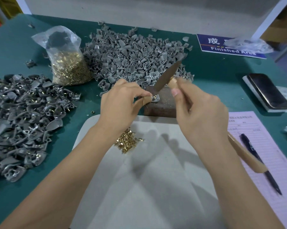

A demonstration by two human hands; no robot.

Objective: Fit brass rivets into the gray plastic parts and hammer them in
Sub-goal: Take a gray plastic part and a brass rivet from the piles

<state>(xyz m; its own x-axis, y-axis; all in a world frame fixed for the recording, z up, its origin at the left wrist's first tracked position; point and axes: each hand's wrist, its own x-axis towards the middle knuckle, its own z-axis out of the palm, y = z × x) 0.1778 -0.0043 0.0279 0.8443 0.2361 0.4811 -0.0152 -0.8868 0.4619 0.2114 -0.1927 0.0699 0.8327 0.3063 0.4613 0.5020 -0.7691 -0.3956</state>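
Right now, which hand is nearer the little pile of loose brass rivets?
Left. The left hand is just above the loose rivets; the right hand, gripping the hammer, is off to their right.

Factory assembly bench, heaped gray plastic parts, "Finished Area" sign

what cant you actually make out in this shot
Head view only:
- Hammer: motion-blurred; right hand covers mid-handle.
- Gray part on the block: mostly hidden by left hand fingers.
- Sign: text partly covered by a plastic bag.
- Pink form: print too small.
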